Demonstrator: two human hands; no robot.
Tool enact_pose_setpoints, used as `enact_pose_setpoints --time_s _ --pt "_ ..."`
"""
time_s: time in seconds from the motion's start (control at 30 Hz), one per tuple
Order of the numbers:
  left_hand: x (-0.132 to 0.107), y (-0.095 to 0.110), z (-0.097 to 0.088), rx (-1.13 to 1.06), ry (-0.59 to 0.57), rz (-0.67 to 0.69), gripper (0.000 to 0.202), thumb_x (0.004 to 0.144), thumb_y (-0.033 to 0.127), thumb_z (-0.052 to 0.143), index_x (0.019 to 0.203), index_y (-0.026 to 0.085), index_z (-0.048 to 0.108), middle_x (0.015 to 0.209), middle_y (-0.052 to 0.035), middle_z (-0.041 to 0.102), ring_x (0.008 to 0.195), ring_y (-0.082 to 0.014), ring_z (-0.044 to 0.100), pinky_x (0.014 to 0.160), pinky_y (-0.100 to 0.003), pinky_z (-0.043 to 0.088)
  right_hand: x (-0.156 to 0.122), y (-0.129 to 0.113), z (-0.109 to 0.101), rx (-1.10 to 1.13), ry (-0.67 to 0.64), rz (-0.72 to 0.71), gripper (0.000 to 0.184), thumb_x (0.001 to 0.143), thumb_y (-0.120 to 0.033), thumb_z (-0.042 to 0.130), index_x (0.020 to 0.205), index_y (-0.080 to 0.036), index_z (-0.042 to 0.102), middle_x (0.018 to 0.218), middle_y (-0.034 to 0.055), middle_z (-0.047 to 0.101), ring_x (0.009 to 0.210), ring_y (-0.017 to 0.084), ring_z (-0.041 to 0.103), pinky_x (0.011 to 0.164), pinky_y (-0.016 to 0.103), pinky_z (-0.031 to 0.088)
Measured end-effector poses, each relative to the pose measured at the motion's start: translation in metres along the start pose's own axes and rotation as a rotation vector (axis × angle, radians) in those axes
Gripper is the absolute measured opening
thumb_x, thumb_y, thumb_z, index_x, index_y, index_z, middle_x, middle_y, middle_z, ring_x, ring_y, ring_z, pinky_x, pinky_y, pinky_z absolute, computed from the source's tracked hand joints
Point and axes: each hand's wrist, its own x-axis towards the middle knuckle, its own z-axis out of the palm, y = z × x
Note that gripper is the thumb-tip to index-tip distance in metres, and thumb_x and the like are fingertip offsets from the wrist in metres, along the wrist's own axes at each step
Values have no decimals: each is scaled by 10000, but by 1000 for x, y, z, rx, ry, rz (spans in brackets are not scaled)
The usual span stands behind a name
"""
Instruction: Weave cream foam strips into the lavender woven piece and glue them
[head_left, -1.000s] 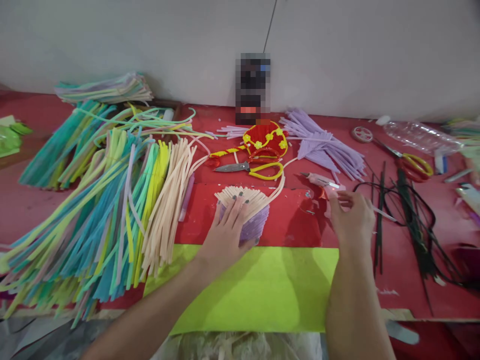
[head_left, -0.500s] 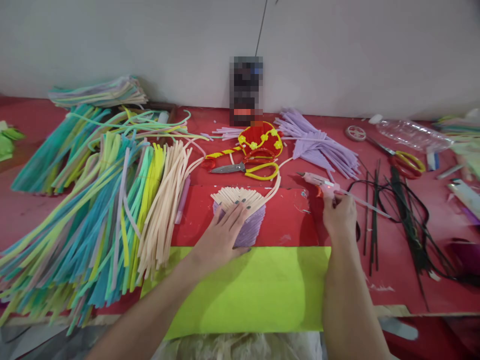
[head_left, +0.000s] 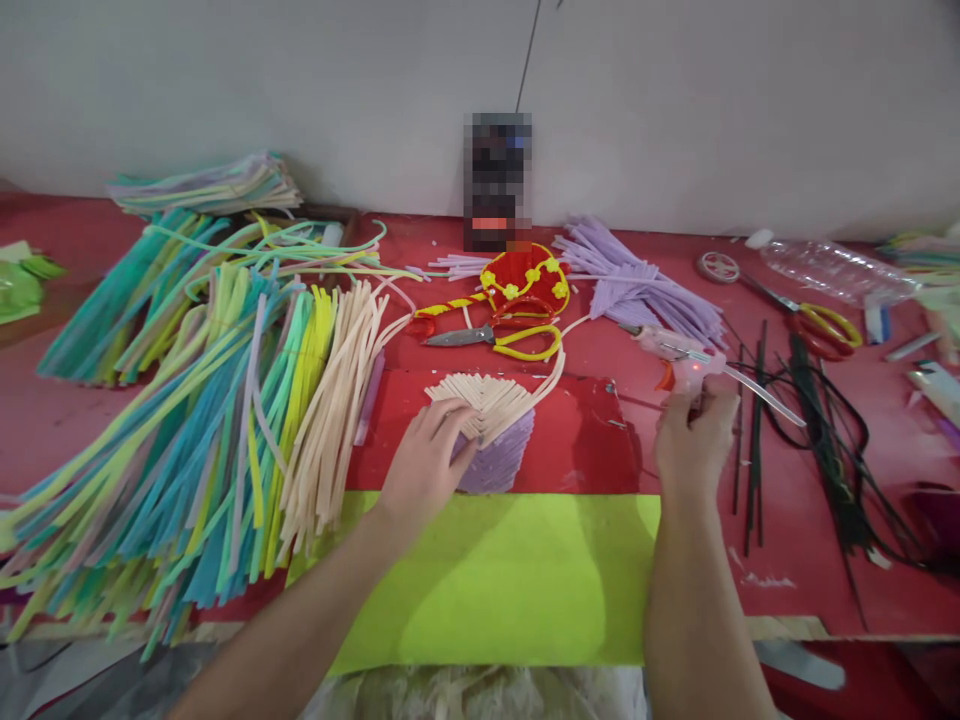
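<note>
My right hand (head_left: 696,425) is closed around the grip of a pink hot glue gun (head_left: 679,350), nozzle pointing left and a clear glue stick out of its back. My left hand (head_left: 427,455) bends over a leaf-shaped pipe-cleaner piece (head_left: 499,455), thumb and forefinger drawn together at its middle. The piece has cream strips in a V pattern above lilac ones. It lies on a red board (head_left: 577,430). A long cream pipe cleaner (head_left: 553,375) curves up from its right side. Part of the lilac area is hidden under my left hand.
Bundled coloured pipe cleaners (head_left: 195,450) fill the left. Yellow-handled scissors (head_left: 525,340) lie behind the piece, near a red-and-yellow ornament (head_left: 525,280) and lilac pipe cleaners (head_left: 637,280). A black cable and dark green stems (head_left: 821,440) lie right. A lime sheet (head_left: 495,580) covers the front edge.
My left hand has gone from lying flat on the piece to bent fingers, lower and to the left, uncovering more cream strips. The glue gun has moved right in my right hand.
</note>
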Motion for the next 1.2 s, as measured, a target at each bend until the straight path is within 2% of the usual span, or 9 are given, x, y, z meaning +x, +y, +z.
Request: enact_pose_setpoints --time_s 0.13,0.3,0.43,0.57,0.73,0.93,1.2 --pt "1 -5 1 0 89 29 169 865 75 540 979 195 572 1000 -61 638 946 -209 616 847 -367 505 -8 -16 1 -19 21 18 488 855 -513 434 1147 -136 541 951 128 600 825 236 546 732 374 414" --pt "1 -4 2 58 64 -27 173 854 70 571 956 209 576 947 -26 663 889 -202 621 818 -365 483 -8 -16 5 -9 -18 45 506 840 -506 451 1176 -140 545 977 136 601 849 247 549 764 393 420" --pt "1 -2 1 69 35 -30 162 840 89 599 946 210 581 938 -21 662 882 -202 616 799 -358 473 -7 -15 7 7 -27 78 550 809 -567 485 1161 -150 546 951 118 591 837 240 541 786 406 425" --pt "0 0 2 44 0 6 168 819 96 623 936 209 580 977 -33 638 916 -204 602 803 -349 478 -9 -22 6 12 -36 88 612 737 -628 558 1135 -162 555 945 91 583 811 220 525 782 396 422" --pt "-1 0 4 34 -23 43 199 792 119 672 950 190 574 1043 -59 625 954 -228 587 810 -379 491 -11 -32 4 41 -63 147 652 645 -613 650 1105 -160 559 856 45 569 725 184 507 733 358 426" --pt "-2 -1 7 -31 -32 68 187 819 131 641 973 191 553 1077 -71 606 1019 -219 599 877 -386 516 -11 -29 7 41 -99 187 727 578 -615 703 1131 -171 542 870 37 561 737 186 543 754 356 435" --pt "-4 -2 9 -62 -55 72 155 855 124 577 985 201 543 1156 -82 600 1106 -217 599 921 -382 537 -11 -26 10 37 -120 179 716 579 -599 706 1126 -170 535 865 25 536 709 171 560 697 325 436"
